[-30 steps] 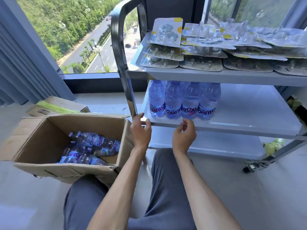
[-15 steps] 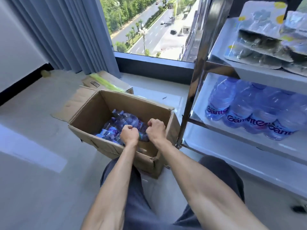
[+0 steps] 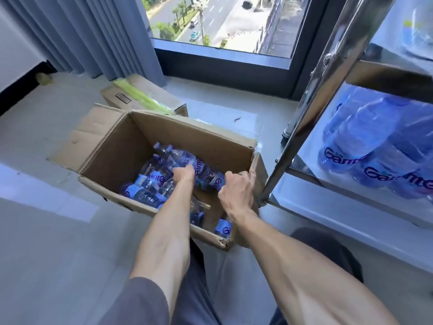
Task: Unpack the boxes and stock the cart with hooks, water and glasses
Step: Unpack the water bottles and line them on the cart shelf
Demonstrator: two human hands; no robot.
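Observation:
An open cardboard box [image 3: 112,146] stands on the floor with several Ganten water bottles [image 3: 150,179] lying in it. My left hand [image 3: 184,175] reaches into the box and curls over the topmost bottle [image 3: 178,156]; its fingertips are hidden. My right hand [image 3: 235,190] is by the box's right wall, fingers curled at the labelled end of a bottle [image 3: 214,179]. To the right stands the steel cart [image 3: 307,109], with several bottles [image 3: 365,158] upright on its middle shelf. A blurred pack [image 3: 414,31] lies on the top shelf.
A closed cardboard box with green tape [image 3: 143,95] lies behind the open one, near the window sill. Grey curtains [image 3: 89,34] hang at the left. The cart's bottom shelf [image 3: 328,221] is just right of the box. My knees are at the bottom of view.
My hands left the cart's middle shelf edge and swung left into the box. They have gone from hovering over the bottles to closing on them, deeper in the box.

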